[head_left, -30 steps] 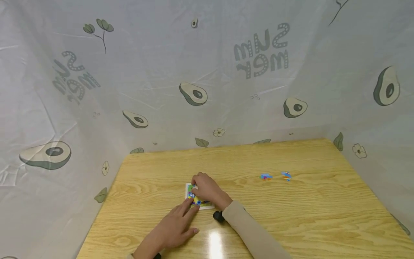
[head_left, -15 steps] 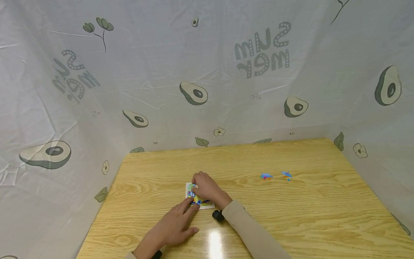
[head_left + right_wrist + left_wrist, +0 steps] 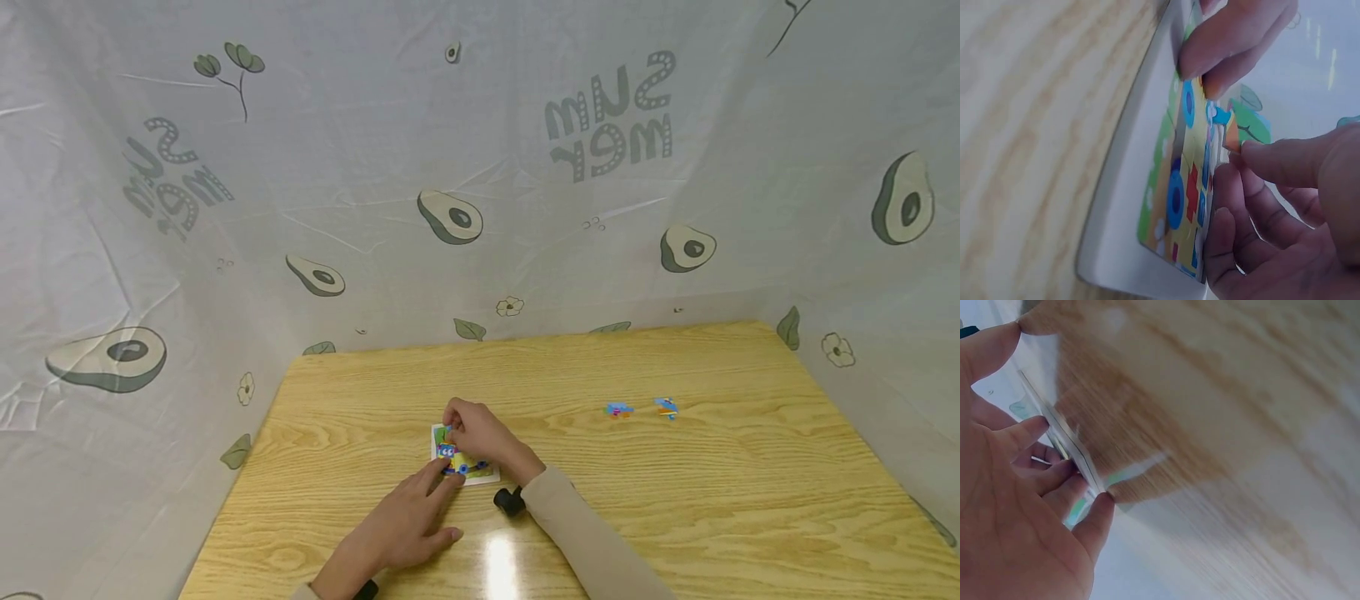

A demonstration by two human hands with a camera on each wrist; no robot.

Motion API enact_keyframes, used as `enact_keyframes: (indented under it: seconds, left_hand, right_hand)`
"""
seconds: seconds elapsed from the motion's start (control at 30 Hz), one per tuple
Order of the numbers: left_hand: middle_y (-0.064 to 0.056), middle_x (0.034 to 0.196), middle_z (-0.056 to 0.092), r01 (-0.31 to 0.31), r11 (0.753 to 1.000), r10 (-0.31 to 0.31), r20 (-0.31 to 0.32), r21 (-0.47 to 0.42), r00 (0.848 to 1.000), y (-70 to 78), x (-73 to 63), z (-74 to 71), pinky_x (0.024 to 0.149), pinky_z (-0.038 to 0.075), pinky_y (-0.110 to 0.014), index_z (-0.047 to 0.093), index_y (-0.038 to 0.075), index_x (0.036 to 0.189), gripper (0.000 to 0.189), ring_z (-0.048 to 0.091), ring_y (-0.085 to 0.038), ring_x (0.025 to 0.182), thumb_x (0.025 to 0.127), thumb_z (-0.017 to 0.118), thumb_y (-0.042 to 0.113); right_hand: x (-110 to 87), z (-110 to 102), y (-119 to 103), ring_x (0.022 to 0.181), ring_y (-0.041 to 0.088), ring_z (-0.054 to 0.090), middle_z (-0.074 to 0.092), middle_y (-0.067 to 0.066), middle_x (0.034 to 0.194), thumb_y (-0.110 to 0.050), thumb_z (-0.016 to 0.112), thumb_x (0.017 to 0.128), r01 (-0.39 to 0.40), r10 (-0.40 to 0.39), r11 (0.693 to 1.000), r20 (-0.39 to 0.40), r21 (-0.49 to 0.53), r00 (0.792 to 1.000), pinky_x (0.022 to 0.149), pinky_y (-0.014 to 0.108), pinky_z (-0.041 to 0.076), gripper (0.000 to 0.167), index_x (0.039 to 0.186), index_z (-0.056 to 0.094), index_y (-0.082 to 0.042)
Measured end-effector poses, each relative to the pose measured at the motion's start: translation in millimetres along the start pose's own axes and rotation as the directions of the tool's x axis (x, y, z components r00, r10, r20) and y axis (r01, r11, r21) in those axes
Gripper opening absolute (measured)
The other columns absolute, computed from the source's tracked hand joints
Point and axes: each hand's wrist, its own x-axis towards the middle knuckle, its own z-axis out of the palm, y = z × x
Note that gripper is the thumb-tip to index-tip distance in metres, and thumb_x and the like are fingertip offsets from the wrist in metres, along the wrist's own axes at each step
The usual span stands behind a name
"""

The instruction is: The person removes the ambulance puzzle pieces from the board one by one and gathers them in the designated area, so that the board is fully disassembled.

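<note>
A small white-framed jigsaw puzzle (image 3: pixel 474 481) with a colourful vehicle picture lies on the wooden table. My right hand (image 3: pixel 487 435) is over its upper part, thumb and fingertips pinching a puzzle piece (image 3: pixel 1250 122). The piece has green, orange and blue areas and stands tilted up from the picture. My left hand (image 3: pixel 408 521) reaches in from the lower left, its fingertips resting on the puzzle's front left part. In the left wrist view, the left fingers (image 3: pixel 1102 515) lie at the frame's edge. The right hand hides much of the puzzle's upper right.
Two more puzzle pieces or small groups lie apart to the right: a blue-and-pink one (image 3: pixel 619 410) and a blue-and-orange one (image 3: pixel 666 407). A black wrist camera (image 3: pixel 508 502) sits below the right wrist. A printed curtain (image 3: pixel 510 250) surrounds the table's back and sides.
My right hand has shifted slightly, and more of the vehicle's face shows beneath its fingers. The left hand stays in place on the puzzle.
</note>
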Motion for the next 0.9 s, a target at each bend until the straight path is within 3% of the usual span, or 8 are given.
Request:
enact_keyframes:
  seconds: [0.23, 0.53, 0.73, 0.9]
  left_hand:
    - [-0.017, 0.168, 0.035, 0.003, 1.0, -0.003, -0.003, 0.005, 1.0, -0.6, 0.6, 0.9, 0.115, 0.049, -0.056, 0.042, 0.02, 0.16, 0.07, 0.051, -0.037, 0.147, 0.102, 0.061, 0.054]
    - [-0.017, 0.168, 0.035, 0.004, 1.0, -0.004, 0.009, -0.005, 1.0, -0.6, 1.2, -0.8, 0.116, 0.048, -0.056, 0.041, 0.02, 0.16, 0.069, 0.047, -0.037, 0.15, 0.103, 0.061, 0.054]
    - [-0.017, 0.168, 0.036, 0.001, 1.0, -0.001, 0.001, 0.002, 1.0, -1.0, 0.8, 0.5, 0.117, 0.048, -0.055, 0.041, 0.02, 0.16, 0.069, 0.048, -0.037, 0.149, 0.103, 0.06, 0.055]
    - [-0.016, 0.168, 0.036, 0.007, 1.0, -0.006, 0.007, -0.016, 1.0, -2.4, 1.3, 2.4, 0.116, 0.049, -0.056, 0.04, 0.022, 0.16, 0.069, 0.049, -0.037, 0.148, 0.103, 0.059, 0.056]
  right_hand:
    - [-2.4, 0, 0, 0.085, 0.013, 0.056, 0.067, 0.002, 0.096, -0.003, 0.064, 0.1, 0.007, -0.006, 1.0, -0.053, 0.018, 0.999, 0.077, 0.027, 0.049, 0.011, 0.105, 0.069, -0.011]
    - [-4.9, -2, 7, 0.09, 0.012, 0.069, 0.077, 0.006, 0.103, -0.009, 0.068, 0.102, 0.007, 0.01, 0.995, -0.158, 0.104, 0.987, 0.08, 0.028, 0.06, 0.015, 0.113, 0.075, -0.006]
    - [-10.0, -11, 5, 0.087, 0.013, 0.071, 0.079, 0.007, 0.104, -0.011, 0.069, 0.101, -0.004, 0.042, 0.987, -0.234, 0.163, 0.971, 0.077, 0.028, 0.06, 0.013, 0.108, 0.08, -0.009]
    - [-14.3, -21, 7, 0.085, 0.013, 0.071, 0.079, 0.006, 0.105, -0.012, 0.07, 0.101, -0.014, 0.063, 0.981, -0.249, 0.194, 0.966, 0.075, 0.026, 0.06, 0.013, 0.109, 0.08, -0.01]
